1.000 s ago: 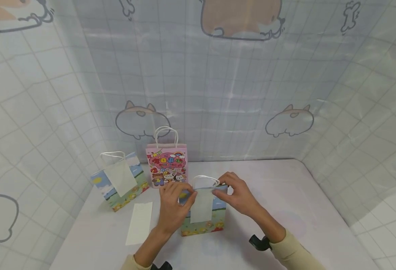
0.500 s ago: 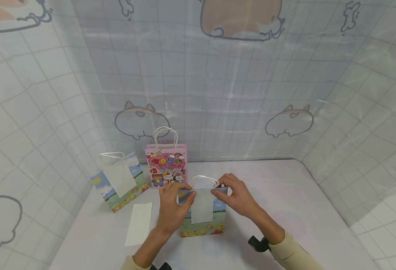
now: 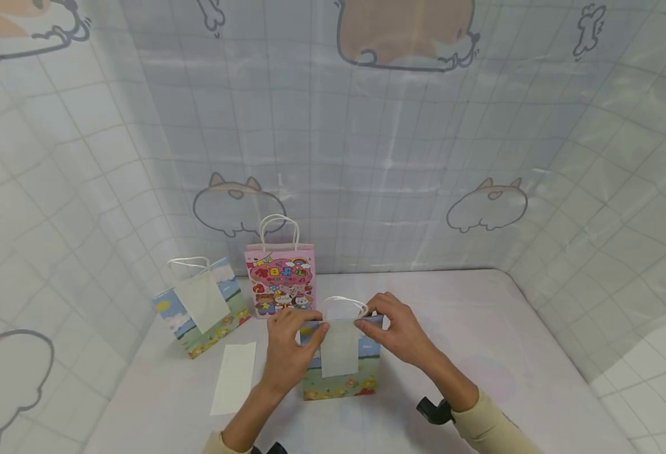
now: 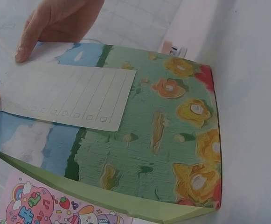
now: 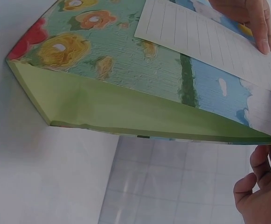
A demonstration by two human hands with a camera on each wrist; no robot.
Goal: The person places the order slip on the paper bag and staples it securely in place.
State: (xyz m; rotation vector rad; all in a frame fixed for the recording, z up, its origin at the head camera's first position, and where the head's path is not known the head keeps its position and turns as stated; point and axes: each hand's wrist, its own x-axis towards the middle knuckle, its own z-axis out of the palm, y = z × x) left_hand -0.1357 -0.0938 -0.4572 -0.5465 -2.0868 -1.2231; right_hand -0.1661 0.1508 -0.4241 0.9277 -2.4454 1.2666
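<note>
In the head view, a paper bag printed with sky and flowers stands upright, its white handles raised. A white sheet lies flat against its front, reaching from the top edge to below the middle. My left hand pinches the bag's top edge at the sheet's left corner, thumb in front. At the right corner my right hand does the same. The left wrist view shows ruled lines and small checkboxes on the sheet. A green side fold of the bag fills the middle of the right wrist view.
A matching bag with its own white sheet leans at the left. Behind stands a pink cartoon bag. A loose white slip lies on the table, left of my left hand. Patterned curtains enclose the table.
</note>
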